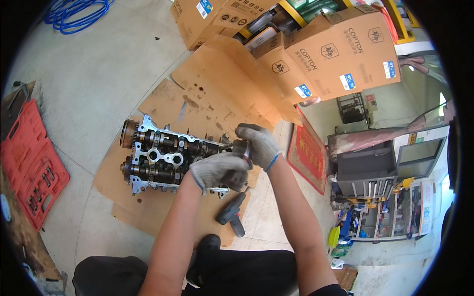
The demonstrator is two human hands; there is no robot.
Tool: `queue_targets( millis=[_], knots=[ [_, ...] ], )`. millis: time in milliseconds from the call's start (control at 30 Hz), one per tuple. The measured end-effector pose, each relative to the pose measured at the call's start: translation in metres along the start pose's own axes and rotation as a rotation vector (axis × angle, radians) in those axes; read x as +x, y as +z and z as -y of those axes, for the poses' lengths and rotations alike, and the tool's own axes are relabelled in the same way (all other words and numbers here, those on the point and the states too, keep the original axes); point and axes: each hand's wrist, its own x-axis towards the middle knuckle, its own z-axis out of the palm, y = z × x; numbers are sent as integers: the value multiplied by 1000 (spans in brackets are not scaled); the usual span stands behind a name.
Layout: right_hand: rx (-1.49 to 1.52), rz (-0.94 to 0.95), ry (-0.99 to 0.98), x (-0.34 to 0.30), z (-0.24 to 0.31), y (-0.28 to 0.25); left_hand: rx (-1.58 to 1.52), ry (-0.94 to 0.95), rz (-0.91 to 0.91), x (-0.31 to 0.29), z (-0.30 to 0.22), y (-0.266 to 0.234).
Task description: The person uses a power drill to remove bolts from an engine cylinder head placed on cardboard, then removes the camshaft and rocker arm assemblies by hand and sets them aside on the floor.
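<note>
A cylinder head with two camshafts and gears at its left end lies on a flat sheet of cardboard. Grey work gloves cover both my hands, which meet over its right end. My left hand is closed, its fingertips close to the right one. My right hand is curled round a small piece with a shiny, partly reddish edge; the fingers hide most of it. What the left fingers hold, if anything, is hidden too. Just below them a dark cordless power tool lies at the cardboard's edge.
An open red tool case with sockets lies on the left. Large cardboard boxes stand at the back right, and a blue coiled hose lies far left. A red mat, a grey cabinet and shelves are on the right.
</note>
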Motion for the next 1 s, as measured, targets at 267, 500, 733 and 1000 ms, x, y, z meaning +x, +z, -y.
queue_targets(
  millis=[267,500,733,1000],
  knots=[
    [-685,24,-108,0,10,-7,352,260,-646,73,66,84],
    [-1298,121,-280,20,8,4,122,498,-792,184,125,88],
    [-1569,119,-327,-1,26,25,402,338,-448,205,65,42],
    [-1287,4,-204,-2,30,-12,-7,212,-250,71,67,81]
  ],
)
